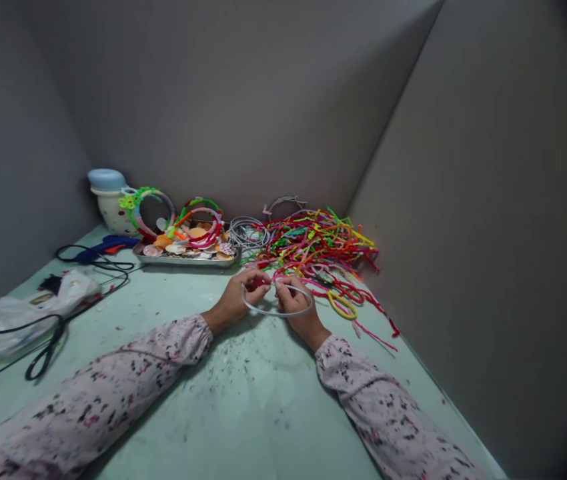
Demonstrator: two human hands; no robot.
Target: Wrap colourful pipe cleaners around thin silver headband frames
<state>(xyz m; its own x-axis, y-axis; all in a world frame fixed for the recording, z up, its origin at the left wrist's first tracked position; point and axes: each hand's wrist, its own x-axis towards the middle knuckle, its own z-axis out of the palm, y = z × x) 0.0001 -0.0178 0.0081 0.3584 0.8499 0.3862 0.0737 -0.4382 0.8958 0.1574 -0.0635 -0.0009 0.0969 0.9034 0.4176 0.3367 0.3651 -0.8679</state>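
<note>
A thin grey wire hoop [278, 315] is held up over the table between my two hands. My left hand [233, 301] pinches the hoop's far left part, where a dark red fuzzy wrapping [257, 285] shows between thumb and fingers. Close beside it, my right hand [301, 312] has its fingers closed on the hoop's far right part. A pink strand, seemingly pipe cleaner [276, 274], shows at the right fingertips; whether it is wound on the hoop I cannot tell. The near arc of the hoop is bare.
Behind my hands, a metal tray [188, 262] holds shells and decorated hoops [151, 193]. Coiled wire [248, 233] and a tangled pipe cleaner pile [318, 243] lie to its right. A yellow ring [342, 305], lidded container [111, 203], plastic bag [33, 310] and black cord [58, 327] surround the workspace.
</note>
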